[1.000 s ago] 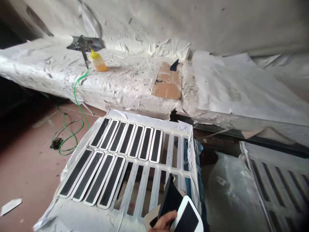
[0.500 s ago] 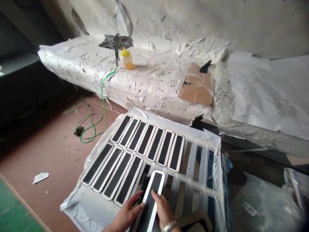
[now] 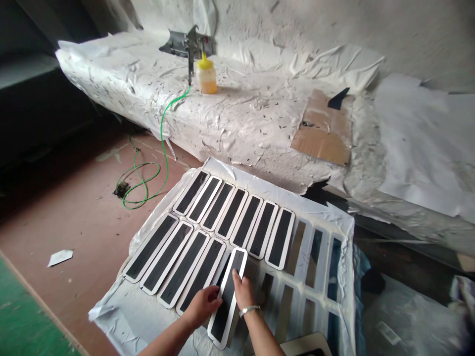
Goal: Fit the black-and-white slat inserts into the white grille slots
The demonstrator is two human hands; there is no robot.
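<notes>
A long black panel with a white rounded border (image 3: 226, 307) is tilted between my hands over the slotted rack (image 3: 349, 287). Its right edge is gripped by my right hand (image 3: 243, 291), thumb on the upper face and a metal bracelet at the wrist. My left hand (image 3: 203, 305) is closed at the panel's left edge, its fingertips partly hidden. Similar panels lie side by side in two rows: a back row (image 3: 232, 213) and a shorter front row (image 3: 185, 267) left of the held one. Open slots (image 3: 309, 257) show to the right.
Behind the rack runs a paper-covered bench (image 3: 256, 116) with a spray gun (image 3: 191, 54), a yellow-capped bottle (image 3: 207, 79) and cardboard (image 3: 322, 131). A green hose (image 3: 163, 123) coils onto the reddish floor (image 3: 81, 198). Clear plastic (image 3: 415, 316) lies at right; a beige-edged piece (image 3: 308, 343) is at the bottom.
The held panel has come lower and nearer the front row, beside its last panel. Both hands moved with it, the right one farther up its edge. The camera view has shifted slightly.
</notes>
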